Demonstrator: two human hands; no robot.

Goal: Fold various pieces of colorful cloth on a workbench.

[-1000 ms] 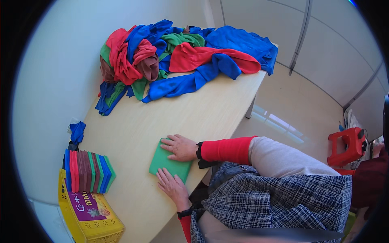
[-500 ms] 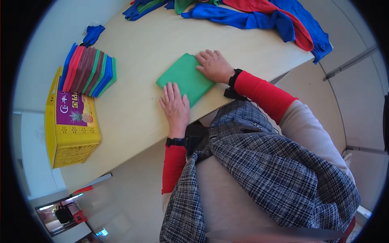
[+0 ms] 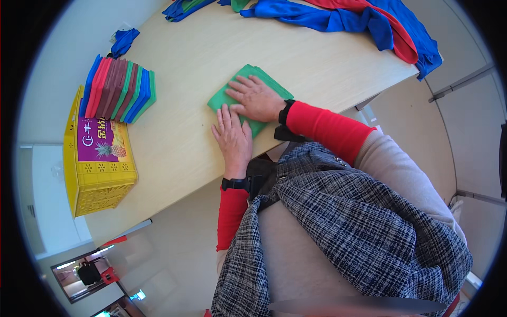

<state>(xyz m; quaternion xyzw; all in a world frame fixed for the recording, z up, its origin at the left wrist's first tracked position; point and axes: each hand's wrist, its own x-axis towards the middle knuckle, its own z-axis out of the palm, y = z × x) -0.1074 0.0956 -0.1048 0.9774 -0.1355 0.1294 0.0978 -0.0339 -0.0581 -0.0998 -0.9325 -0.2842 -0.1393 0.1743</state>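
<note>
Pale surface (image 3: 174,105) is filling the middle, loose blue cloth (image 3: 317,18) along the far edge, folded cloths (image 3: 119,92) by a yellow crate (image 3: 103,185). The green cloth (image 3: 257,127) is lying folded by the near edge. Left hand (image 3: 235,140) is covering its left side, right hand (image 3: 260,103) its middle, each grip flattened out, pinching nothing. Looks like the smoothing step; next move's calling for lifting off without dragging layers.

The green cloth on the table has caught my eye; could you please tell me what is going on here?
A person has both bare hands on a folded green cloth near the table's edge: the right hand lies flat across it, the left hand at its near side. To the left, a row of folded cloths stands by a yellow box. Loose cloths lie at the far side.
</note>
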